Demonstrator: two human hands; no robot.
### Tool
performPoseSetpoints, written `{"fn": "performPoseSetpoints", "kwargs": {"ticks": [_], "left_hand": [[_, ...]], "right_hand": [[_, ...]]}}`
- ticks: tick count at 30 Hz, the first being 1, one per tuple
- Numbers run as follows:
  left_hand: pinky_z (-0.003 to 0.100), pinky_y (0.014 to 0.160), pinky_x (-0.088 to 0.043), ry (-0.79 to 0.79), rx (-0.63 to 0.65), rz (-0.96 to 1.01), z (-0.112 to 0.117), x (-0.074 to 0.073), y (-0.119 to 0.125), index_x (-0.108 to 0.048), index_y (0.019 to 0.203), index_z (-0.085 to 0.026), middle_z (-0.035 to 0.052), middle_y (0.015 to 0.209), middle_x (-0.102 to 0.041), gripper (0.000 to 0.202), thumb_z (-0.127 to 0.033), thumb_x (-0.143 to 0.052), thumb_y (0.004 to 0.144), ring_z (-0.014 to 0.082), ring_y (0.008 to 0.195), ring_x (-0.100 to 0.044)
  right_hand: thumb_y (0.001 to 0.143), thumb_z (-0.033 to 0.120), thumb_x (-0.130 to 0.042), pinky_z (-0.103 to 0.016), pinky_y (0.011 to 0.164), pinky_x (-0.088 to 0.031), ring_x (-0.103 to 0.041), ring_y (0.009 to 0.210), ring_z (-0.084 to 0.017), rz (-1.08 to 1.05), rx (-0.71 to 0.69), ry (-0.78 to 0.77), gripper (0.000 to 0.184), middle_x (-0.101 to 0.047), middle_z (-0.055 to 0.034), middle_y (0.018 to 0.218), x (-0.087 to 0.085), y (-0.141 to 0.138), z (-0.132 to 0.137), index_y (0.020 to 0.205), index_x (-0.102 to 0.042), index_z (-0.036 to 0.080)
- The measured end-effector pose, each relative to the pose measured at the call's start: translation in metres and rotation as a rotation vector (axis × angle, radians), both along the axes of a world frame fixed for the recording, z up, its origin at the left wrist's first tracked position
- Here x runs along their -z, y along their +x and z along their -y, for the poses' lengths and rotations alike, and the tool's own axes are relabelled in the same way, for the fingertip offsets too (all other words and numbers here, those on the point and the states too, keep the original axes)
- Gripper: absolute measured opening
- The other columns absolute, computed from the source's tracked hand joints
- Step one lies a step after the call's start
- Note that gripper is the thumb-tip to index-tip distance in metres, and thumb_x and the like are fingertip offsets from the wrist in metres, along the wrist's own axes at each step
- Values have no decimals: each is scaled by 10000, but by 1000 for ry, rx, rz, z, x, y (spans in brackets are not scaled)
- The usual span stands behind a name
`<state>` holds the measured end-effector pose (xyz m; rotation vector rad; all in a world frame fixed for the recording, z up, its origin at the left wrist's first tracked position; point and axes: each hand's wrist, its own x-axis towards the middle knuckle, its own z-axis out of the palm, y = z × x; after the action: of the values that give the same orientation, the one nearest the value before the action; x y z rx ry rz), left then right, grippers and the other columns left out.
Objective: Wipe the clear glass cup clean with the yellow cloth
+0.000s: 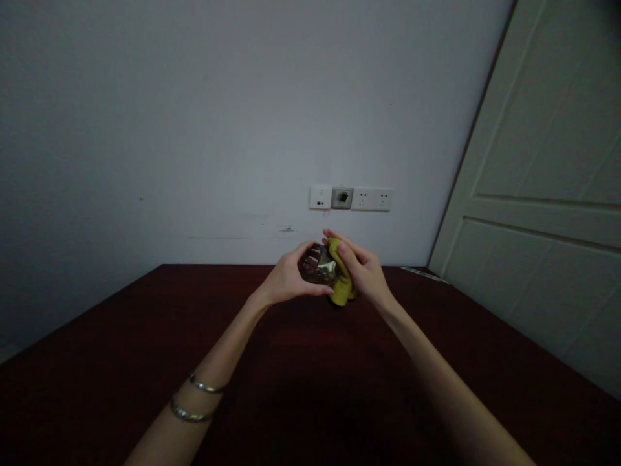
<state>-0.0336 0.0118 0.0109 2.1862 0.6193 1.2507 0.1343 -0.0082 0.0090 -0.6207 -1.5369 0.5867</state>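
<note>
Person's left hand (285,277) gripped clear container (317,264); contents indistinct. Right of container, right hand (367,270) pinched yellow cloth (341,292) against it. Dark red table (301,349) lay below container.

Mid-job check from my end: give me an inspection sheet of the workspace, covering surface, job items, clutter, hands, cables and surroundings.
Surface: dark red table, dimly lit; fine marks can't be judged.
Job items: clear vessel, exact type unclear; yellow cloth bunched at its right side.
Clutter: a pale strip at the table's far right edge; what it is can't be told.
Hands: left hand grips the vessel; right hand pinches the cloth. Two bangles on the left forearm.
Cables: nothing seen.
Surroundings: scuffed pale wall with a row of sockets; panelled door at right.
</note>
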Motion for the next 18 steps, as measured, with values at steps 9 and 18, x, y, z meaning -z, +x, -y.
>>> {"fn": "performPoseSetpoints", "kwargs": {"ticks": [9, 18], "left_hand": [[394, 911, -455, -231, 138, 229, -9, 8, 10, -504, 1151, -125, 132, 1146, -593, 770, -352, -844, 498, 261, 1040, -582], [394, 949, -431, -308, 165, 236, -10, 9, 11, -516, 1179, -141, 135, 1184, -589, 907, -399, -881, 390, 287, 1101, -559]], "right_hand": [[802, 278, -647, -451, 1092, -336, -474, 1267, -221, 282, 54, 317, 327, -504, -28, 1374, -8, 0, 24, 1129, -649, 292], [795, 363, -639, -457, 1062, -382, -541, 1202, -223, -23, 122, 93, 285, -599, -36, 1272, -4, -4, 11, 1062, -688, 275]]}}
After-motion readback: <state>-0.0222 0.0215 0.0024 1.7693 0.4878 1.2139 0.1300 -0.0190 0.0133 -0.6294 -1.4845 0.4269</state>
